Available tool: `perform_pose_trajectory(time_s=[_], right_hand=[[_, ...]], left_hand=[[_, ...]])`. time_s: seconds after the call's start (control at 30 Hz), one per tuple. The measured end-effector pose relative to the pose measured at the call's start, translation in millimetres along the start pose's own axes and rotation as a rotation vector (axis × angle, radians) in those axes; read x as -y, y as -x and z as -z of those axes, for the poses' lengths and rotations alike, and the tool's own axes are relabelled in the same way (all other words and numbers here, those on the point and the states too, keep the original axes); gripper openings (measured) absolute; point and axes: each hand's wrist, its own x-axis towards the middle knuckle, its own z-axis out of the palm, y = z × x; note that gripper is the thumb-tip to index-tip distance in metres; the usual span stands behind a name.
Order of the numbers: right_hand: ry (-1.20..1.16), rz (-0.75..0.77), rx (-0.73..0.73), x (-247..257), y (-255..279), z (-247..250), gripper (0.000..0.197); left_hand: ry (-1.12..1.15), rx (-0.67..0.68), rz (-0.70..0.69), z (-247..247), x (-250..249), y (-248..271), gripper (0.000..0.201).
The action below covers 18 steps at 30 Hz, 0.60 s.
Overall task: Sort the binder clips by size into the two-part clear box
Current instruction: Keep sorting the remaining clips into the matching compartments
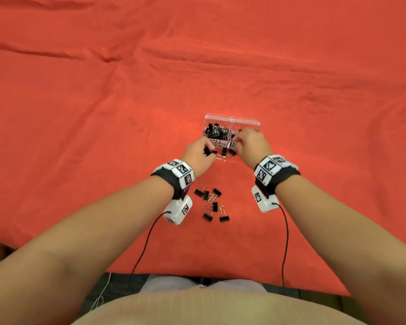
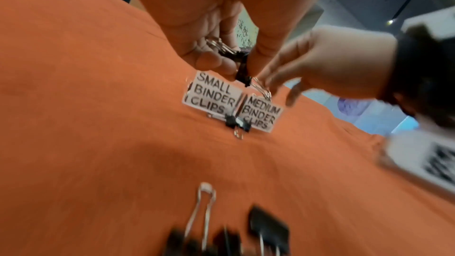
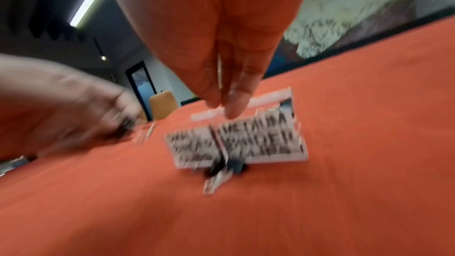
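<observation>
Your left hand (image 2: 209, 32) pinches binder clips (image 2: 242, 63) before the clear box (image 1: 231, 123); your right hand (image 1: 250, 143) hovers over its right compartment, fingers (image 3: 234, 92) straight, pressed together

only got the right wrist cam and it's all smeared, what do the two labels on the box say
Observer: The left wrist view shows them sharply: the left label says SMALL BINDER CLIPS and the right label says MEDIUM BINDER CLIPS.
Operator: is the left hand holding anything
Observer: Yes, the left hand pinches a black binder clip just above those labels.
Operator: much left to sort
Observer: The head view shows a loose group of clips on the red cloth between the wrists, nearer the person than the clear box.
</observation>
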Motion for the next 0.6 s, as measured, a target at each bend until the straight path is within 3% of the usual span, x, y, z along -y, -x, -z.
perform_pose_trajectory(time_s=[0.13, 0.3, 0.47, 0.6], right_hand=[[0.071, 0.077, 0.284, -15, 13, -38, 0.049], [0.136, 0.074, 0.214, -33, 30, -57, 0.052], [0.035, -0.102, 0.153, -50, 48, -61, 0.022], [-0.022, -0.198, 0.093, -60, 61, -61, 0.018]], left_hand=[[-0.028, -0.058, -0.054, 10, -25, -30, 0.01], [-0.143, -0.011, -0.129, -2, -52, -58, 0.008], [-0.299, 0.057, -0.163, -22, -71, -77, 0.009], [-0.361, 0.099, -0.16, -34, -79, -82, 0.019]])
